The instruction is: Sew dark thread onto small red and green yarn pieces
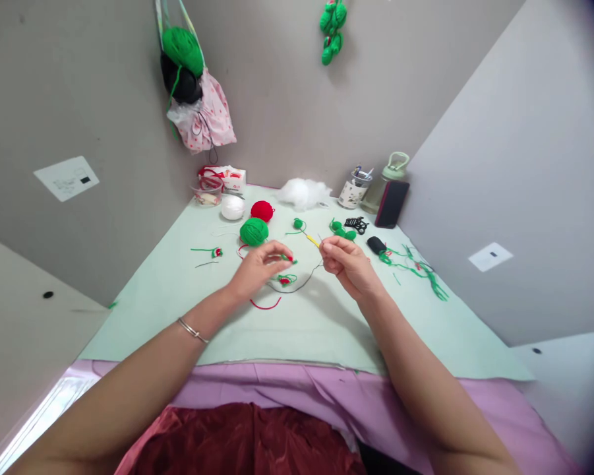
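Observation:
My left hand point(262, 266) is closed in a pinch on a small red and green crochet piece point(289, 258) above the pale green mat point(316, 323). My right hand point(346, 262) is also pinched shut, on a thin needle with a dark thread point(304, 284) that sags down to the mat between both hands. A second small red and green piece point(285, 280) lies just below my left fingers. A short red yarn strand point(266, 306) curves on the mat nearby. A yellow-handled crochet hook point(312, 240) lies just beyond my hands.
Green point(254, 231), red point(262, 210) and white point(233, 207) yarn balls sit behind my hands. White stuffing point(304, 192), a pen cup point(353, 189), a bottle point(388, 178) and a dark phone point(391, 204) stand at the back. Green yarn scraps point(422, 270) lie at right. A bag with yarn point(190, 79) hangs on the wall.

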Available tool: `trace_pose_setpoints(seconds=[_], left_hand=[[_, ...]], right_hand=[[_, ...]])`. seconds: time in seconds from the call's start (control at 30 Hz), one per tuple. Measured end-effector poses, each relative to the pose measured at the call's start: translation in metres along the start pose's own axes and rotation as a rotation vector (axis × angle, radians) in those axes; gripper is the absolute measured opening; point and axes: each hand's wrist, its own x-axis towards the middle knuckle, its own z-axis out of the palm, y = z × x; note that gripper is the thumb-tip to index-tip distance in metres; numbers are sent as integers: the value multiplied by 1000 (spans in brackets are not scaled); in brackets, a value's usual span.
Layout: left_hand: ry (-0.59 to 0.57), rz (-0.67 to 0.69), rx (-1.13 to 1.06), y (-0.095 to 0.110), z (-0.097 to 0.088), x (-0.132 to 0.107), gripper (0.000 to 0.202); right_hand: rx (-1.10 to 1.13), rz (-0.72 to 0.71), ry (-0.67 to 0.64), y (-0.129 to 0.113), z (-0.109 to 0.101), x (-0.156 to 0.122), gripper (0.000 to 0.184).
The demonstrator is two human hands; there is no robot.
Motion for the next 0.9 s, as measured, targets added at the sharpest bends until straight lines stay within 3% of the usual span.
trace_pose_setpoints(seconds=[0.07, 0.3, 0.7, 0.9], left_hand=[[-77, -48, -18, -5, 8, -4, 18], [22, -201, -229, -4, 2, 0, 27], [29, -199, -258, -7, -1, -2, 32], [-101, -200, -143, -4, 1, 0, 33]], right_hand=[[-49, -23, -13, 4, 2, -1, 20], [-134, -19, -44, 8, 7, -3, 20], [-244, -85, -72, 16, 16, -5, 19], [-324, -77, -75, 20, 18, -5, 23]])
